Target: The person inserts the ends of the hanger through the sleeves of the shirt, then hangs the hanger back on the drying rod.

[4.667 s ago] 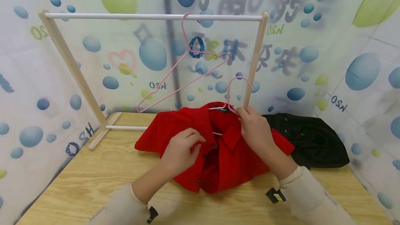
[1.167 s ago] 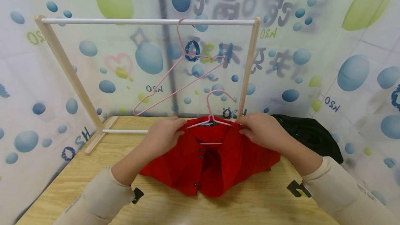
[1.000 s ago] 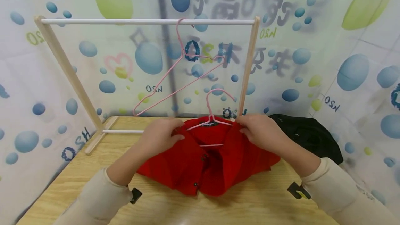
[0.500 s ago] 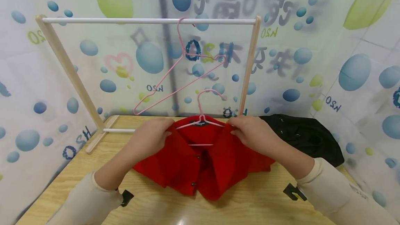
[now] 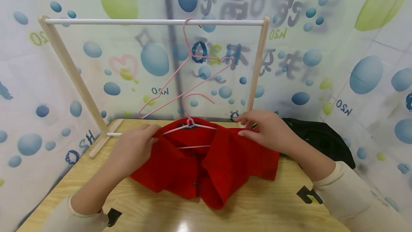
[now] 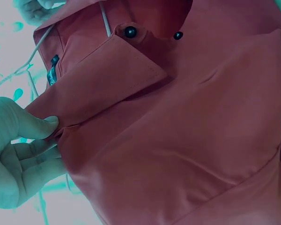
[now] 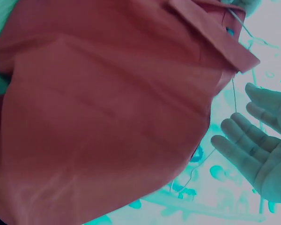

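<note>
Tabletop (image 5: 257, 205) room nearside of red shirt (image 5: 180, 174); hands (image 5: 132, 151) flanking.

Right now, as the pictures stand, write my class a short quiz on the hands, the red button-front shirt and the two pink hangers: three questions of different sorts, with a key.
1. Who pinches the red button-front shirt? A) left hand only B) right hand only C) both hands
2. True or false: the inner pink hanger, the one inside the shirt, is hooked over the white top rail.
3. What hangs from that rail?

Key
1. A. The left hand pinches it near the collar; the right hand is open and apart from it.
2. False. Its hook is below the rail, attached to nothing.
3. The bare pink hanger.
</note>
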Demonstrator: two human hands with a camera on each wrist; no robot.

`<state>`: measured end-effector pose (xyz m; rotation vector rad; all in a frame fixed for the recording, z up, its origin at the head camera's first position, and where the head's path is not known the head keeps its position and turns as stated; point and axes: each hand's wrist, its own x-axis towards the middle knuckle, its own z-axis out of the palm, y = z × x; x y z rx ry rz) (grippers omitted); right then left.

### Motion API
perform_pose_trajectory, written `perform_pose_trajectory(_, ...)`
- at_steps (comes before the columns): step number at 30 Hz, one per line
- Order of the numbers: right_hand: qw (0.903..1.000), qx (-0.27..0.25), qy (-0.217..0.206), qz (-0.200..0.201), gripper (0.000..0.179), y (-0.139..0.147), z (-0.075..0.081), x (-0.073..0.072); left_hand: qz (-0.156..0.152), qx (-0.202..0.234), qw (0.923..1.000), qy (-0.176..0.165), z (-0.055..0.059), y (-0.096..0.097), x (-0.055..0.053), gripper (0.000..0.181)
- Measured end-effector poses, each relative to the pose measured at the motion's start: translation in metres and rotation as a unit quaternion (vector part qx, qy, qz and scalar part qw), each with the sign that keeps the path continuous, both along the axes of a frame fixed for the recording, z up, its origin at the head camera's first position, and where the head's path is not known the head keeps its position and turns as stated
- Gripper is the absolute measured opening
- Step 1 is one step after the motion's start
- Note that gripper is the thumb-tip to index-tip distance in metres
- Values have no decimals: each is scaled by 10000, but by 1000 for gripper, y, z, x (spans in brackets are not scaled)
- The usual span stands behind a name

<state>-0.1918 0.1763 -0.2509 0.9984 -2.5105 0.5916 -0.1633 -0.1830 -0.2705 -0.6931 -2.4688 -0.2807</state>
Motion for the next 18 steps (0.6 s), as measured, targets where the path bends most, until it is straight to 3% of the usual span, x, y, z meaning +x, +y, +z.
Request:
perform_pose_trajectory(7, 9962, -861, -97, -25, 33, 14, 4, -13, 77, 281, 9993, 215, 0, -17, 6, 27)
perform_pose_trajectory(13, 9886, -1421, 24, -496, 31, 28, 4, -29, 202, 380, 9973, 592, -1, -34, 11, 30)
perform_pose_trajectory(18, 9804, -1745, 0, -918, 32, 38, 0, -41, 351, 471, 9965, 597, -3, -46, 16, 30)
